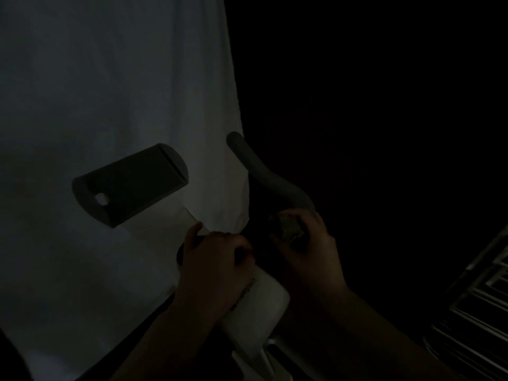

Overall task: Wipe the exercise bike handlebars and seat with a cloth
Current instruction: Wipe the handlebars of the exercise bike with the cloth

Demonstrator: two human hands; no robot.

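Fingers: right hand (305,251) curled round one small cloth (288,228) against the handlebar (269,174); left hand (214,257) apparently gripping a dark knob, dim.
Handlebars: one grey bar visible.
Console: one dark panel (132,185).
Hands: two.

My single head-worn view looks forward and down, close over both hands: left hand (213,259) and right hand (308,248) low centre, the handlebar (264,171) just beyond them.

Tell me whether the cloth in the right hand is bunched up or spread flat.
Bunched. The cloth shows only as a small wad pinched in the right hand against the handlebar; the dim light hides its folds.
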